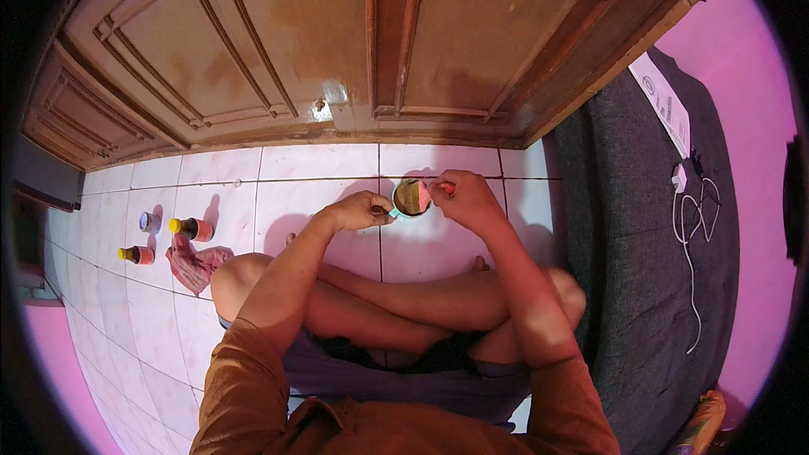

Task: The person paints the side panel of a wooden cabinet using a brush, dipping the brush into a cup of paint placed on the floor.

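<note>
A small round cup with a pale blue rim is just above the tiles in front of my crossed legs. Brownish-green contents show inside it. My left hand is closed at the cup's left side, its fingers pinching the handle. On the other side, my right hand is closed around a small red-handled thing. A flat pink piece reaches from those fingers over the cup's right part. Whether it belongs to the red handle, I cannot tell.
To the left stand two yellow-capped bottles, a small whitish jar and a crumpled pink cloth. A wooden cabinet closes off the far side. At right, a dark grey mattress bears a white cable and paper box.
</note>
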### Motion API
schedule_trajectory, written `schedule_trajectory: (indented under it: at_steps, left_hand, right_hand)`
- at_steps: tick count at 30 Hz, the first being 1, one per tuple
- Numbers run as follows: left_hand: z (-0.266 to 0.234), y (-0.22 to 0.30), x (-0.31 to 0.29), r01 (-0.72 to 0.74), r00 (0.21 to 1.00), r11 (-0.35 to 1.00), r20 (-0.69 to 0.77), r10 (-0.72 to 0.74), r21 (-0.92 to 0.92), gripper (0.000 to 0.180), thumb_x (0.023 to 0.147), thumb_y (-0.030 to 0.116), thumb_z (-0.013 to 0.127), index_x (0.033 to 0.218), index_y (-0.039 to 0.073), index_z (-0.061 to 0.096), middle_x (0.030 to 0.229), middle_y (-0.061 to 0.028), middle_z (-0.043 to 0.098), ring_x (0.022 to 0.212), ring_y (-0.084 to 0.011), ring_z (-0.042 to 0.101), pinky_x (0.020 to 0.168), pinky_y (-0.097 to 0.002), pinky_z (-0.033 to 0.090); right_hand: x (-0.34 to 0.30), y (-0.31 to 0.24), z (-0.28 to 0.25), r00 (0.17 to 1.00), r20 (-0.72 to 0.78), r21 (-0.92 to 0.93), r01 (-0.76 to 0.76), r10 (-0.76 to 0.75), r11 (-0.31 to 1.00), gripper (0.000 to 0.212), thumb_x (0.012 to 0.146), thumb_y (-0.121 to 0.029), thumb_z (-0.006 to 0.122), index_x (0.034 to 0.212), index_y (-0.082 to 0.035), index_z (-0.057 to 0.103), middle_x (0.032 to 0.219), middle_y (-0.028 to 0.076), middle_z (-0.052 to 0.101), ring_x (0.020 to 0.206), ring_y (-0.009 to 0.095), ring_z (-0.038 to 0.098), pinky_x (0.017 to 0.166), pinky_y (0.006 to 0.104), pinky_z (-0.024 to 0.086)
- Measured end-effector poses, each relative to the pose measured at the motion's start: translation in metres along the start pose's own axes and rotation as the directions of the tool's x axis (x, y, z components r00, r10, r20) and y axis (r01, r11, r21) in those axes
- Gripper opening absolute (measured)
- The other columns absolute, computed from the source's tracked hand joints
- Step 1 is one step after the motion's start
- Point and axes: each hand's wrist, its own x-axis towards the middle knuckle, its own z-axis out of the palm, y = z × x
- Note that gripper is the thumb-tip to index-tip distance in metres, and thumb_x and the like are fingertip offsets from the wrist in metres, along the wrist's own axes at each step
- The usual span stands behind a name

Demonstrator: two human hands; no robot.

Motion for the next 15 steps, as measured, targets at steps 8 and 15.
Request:
schedule_trajectory:
  at_steps: [8,15]
  left_hand:
    - [0.0,0.003,-0.001,-0.006,1.0,0.995,0.01,0.007,-0.098,0.024,0.091,0.019,0.068,0.109,0.004,0.065,0.101,-0.0038,0.067,0.096,-0.0139,0.061,0.09,-0.0279,0.047]
    - [-0.001,-0.004,-0.003,-0.016,1.0,1.0,-0.018,0.015,-0.027,0.025,0.09,0.019,0.068,0.11,0.004,0.066,0.102,-0.0055,0.068,0.097,-0.0154,0.062,0.09,-0.0286,0.047]
  right_hand:
    - [0.007,0.014,0.01,0.998,-0.064,0.067,0.012,-0.007,0.998,0.022,0.084,-0.021,0.064,0.086,0.001,0.069,0.078,0.018,0.068,0.072,0.029,0.067,0.069,0.0357,0.052]
    - [0.004,0.018,0.0,0.996,-0.066,0.274,-0.033,0.054,0.961,0.02,0.085,-0.017,0.063,0.089,0.002,0.069,0.073,0.013,0.068,0.06,0.018,0.064,0.058,0.0308,0.051]
